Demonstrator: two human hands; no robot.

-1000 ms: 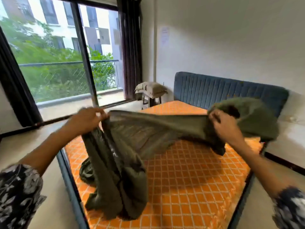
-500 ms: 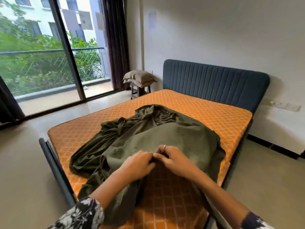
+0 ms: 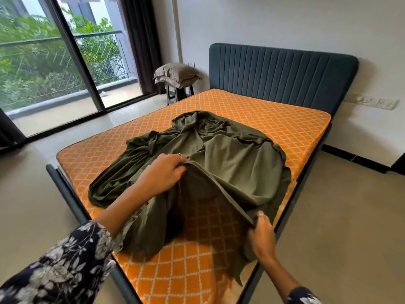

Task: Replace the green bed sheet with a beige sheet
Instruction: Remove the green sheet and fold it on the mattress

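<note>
The olive-green soft cotton bed sheet lies loose and crumpled on the orange diamond-quilted mattress, already off its corners, bunched from the middle of the bed toward the foot at six o'clock. The left hand has its grip curled round the hemmed edge near the heap's centre, lifting it clear of the mattress. The right hand, toward five o'clock from it, pinches the same hem lower down, so the band runs taut between them.

The cloth looks light, limp and easily creased; it should drape rather than hold a shape, and loose folds may trail. The stitched hem seems the surest hold, being firmer than the open cloth. A beige folded bundle rests on a dark stool at eleven o'clock, beside the blue ribbed headboard.
</note>
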